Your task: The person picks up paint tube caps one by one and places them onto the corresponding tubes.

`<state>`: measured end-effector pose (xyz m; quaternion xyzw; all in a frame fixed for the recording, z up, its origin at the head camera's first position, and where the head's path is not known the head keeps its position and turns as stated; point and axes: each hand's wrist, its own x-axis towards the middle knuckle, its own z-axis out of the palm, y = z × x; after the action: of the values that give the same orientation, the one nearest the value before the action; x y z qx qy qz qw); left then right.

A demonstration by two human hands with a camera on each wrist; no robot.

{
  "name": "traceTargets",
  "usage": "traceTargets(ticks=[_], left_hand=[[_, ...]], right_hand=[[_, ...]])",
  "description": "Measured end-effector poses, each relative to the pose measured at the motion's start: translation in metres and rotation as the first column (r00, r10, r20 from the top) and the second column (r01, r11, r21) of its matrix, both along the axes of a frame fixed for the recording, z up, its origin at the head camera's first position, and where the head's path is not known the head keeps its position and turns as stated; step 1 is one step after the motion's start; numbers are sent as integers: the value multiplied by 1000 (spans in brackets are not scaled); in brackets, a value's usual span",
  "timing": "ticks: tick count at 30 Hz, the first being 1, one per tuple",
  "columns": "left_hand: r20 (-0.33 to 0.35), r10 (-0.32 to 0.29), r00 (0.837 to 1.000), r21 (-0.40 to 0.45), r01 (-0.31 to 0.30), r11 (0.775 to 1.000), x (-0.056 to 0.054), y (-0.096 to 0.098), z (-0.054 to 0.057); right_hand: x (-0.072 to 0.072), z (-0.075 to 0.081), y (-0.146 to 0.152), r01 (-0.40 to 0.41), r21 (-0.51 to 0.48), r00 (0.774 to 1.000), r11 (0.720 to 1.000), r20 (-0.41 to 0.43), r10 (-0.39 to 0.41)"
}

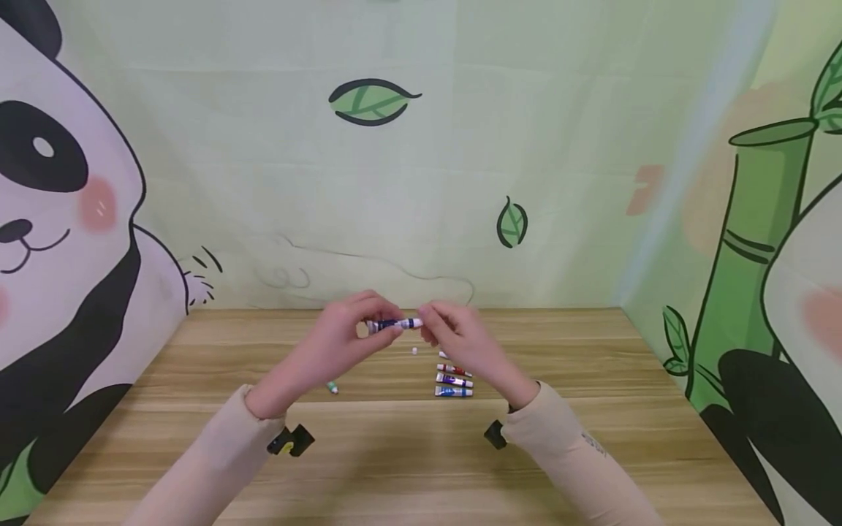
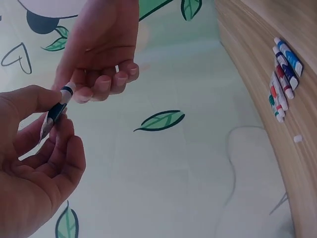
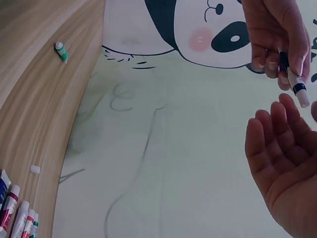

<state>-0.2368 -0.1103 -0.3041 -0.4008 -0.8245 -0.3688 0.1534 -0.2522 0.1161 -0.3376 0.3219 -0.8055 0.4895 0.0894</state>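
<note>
My left hand (image 1: 345, 332) holds a small dark blue paint tube (image 1: 388, 325) between thumb and fingers, raised above the table. The white cap end of the tube (image 3: 303, 98) points toward my right hand (image 1: 463, 332). In the right wrist view, the fingers of that hand (image 3: 285, 148) are loosely bent around the cap end, with a gap showing beside it. The right thumb is mostly cut off at the frame edge there. In the head view, the right thumb and fingertips overlap the cap end.
Several paint tubes lie in a row on the wooden table (image 1: 559, 453), among them a blue tube (image 1: 454, 392) and a red tube (image 1: 454, 370). A small white cap (image 1: 414, 351) lies left of the row. Further left is a small green-and-white tube (image 1: 332, 387). A printed backdrop (image 1: 263, 146) stands behind.
</note>
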Motion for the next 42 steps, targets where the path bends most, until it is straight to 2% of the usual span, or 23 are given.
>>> traceTargets(ticks=[2,5,7,11,13,15,17,19,21,25,27,28,30,32,34,36,38,40,42], left_hand=[[71,9,997,1,-10,1000,-2,-1,-1],[180,1,984,2,-1,1000,-5,-3,0],[263,-21,965,12,18,1000,-6,-4,-1],[401,-38,915,31,28,999,-8,-4,-1],[443,-36,896,43,19,999,-7,-4,-1],[459,-30,888,49,9,999,-6,-4,-1],[449,-27,893,50,5,999,-6,-3,-2],[414,-16,910,44,-2,999,-6,-2,-4],[357,-4,934,37,-10,999,-5,-1,-5],[177,-1,984,29,-4,1000,-3,3,-7],[61,-15,998,23,13,1000,-2,4,-9],[2,-25,1000,20,25,999,-2,5,-9],[-107,-49,993,21,52,998,-2,6,-10],[-194,-73,978,22,79,997,-3,7,-11],[-250,-89,964,28,99,995,-3,8,-12],[-259,-82,962,34,94,995,-3,8,-12],[-206,-52,977,37,61,997,-3,8,-12],[-86,-13,996,39,16,999,-2,8,-12],[59,32,998,38,-34,999,-3,7,-12]], right_hand=[[0,0,3,-11,17,999,1000,-35,12],[1,1,7,-42,41,993,998,-105,46],[1,1,8,-60,51,984,997,-163,68],[1,0,9,-55,60,963,997,-261,69],[1,-1,9,-49,60,955,997,-291,64],[1,-2,9,-38,63,951,997,-303,56],[1,-2,8,-33,65,952,997,-301,51],[2,-3,8,-30,71,957,997,-286,49],[3,-3,7,-24,78,964,997,-264,44],[5,-5,4,-24,74,982,997,-183,37],[6,-6,2,-24,55,992,998,-126,31],[6,-7,2,-24,43,995,999,-94,28],[6,-7,1,-25,13,999,1000,-29,25],[6,-7,1,-38,-25,998,999,41,39],[6,-6,1,-59,-59,993,996,99,65],[6,-6,2,-76,-86,987,993,136,87],[6,-5,3,-76,-89,987,993,133,87],[7,-4,4,-59,-67,995,996,73,64],[7,-3,5,-40,-39,999,998,-16,39]])
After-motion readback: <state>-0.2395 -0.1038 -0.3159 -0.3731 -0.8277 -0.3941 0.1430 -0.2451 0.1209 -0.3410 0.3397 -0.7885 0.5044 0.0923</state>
